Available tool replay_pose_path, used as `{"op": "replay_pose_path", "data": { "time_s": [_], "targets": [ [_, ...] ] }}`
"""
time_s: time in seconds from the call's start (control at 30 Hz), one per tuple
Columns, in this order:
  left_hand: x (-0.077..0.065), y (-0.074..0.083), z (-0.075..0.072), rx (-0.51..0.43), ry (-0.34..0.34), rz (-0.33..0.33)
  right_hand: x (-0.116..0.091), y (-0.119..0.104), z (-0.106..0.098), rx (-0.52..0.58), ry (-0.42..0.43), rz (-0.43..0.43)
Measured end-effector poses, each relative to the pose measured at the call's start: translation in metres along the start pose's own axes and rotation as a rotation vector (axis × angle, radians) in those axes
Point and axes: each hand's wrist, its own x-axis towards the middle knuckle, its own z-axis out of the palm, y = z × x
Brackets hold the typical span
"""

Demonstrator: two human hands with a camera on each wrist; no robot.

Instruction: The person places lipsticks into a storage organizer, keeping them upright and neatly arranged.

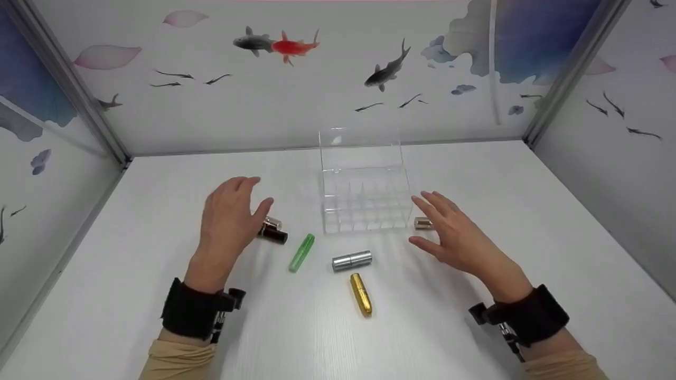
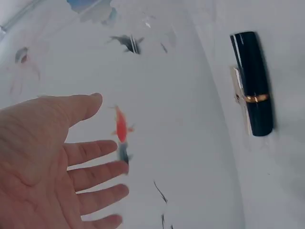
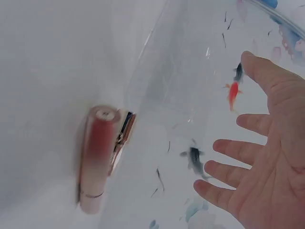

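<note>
My left hand hovers with fingers extended over the left of the table. Beside its thumb lie a black lipstick tube with a gold band and a pale gold tube, which the black one partly covers in the left wrist view. Opposite, my right hand is held up, fingers spread and nothing in its grasp. Near it are a pink lip gloss tube, hidden behind that hand in the head view, and a gold lipstick tube. Between the hands stands a clear compartmented organizer box, lid raised.
In front of the box, a green tube, a silver lipstick tube and a shiny gold tube lie on the white table. Walls printed with fish enclose the back and sides.
</note>
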Motion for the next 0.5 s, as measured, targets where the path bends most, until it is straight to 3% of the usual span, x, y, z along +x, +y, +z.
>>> {"op": "replay_pose_path", "data": {
  "time_s": [0.13, 0.33, 0.5],
  "targets": [
    [-0.002, 0.029, 0.003, -0.083, -0.050, 0.108, 0.008, -0.024, -0.001, 0.030, -0.002, -0.062],
    [-0.012, 0.059, 0.014, -0.112, -0.305, 0.248, 0.023, -0.053, 0.001, 0.054, -0.074, -0.130],
    [-0.018, 0.067, 0.024, -0.107, -0.475, 0.316, 0.032, -0.068, 0.005, 0.063, -0.206, -0.157]
  ]
}}
